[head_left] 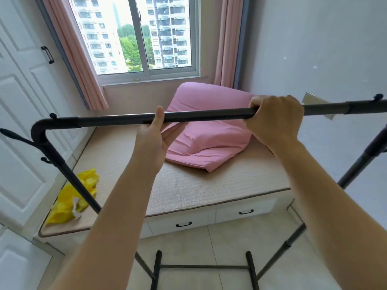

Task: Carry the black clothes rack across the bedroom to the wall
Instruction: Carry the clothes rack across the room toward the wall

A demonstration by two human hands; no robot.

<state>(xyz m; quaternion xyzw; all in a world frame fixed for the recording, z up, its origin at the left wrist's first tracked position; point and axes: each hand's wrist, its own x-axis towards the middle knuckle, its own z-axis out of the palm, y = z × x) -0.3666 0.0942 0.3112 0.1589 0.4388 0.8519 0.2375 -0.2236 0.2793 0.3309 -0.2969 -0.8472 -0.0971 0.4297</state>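
Observation:
The black clothes rack stands in front of me, its top bar running across the view at chest height. Its side posts slant down to a base frame over the tiled floor. My left hand touches the bar from below, thumb up against it, fingers loosely curled and not wrapped round. My right hand grips the bar from above, fingers wrapped over it. The grey wall is at the right, close to the rack's right post.
Past the rack lies a low bed platform with drawers, a pink pillow and yellow cloth on it. White wardrobe doors line the left. A window with pink curtains is ahead.

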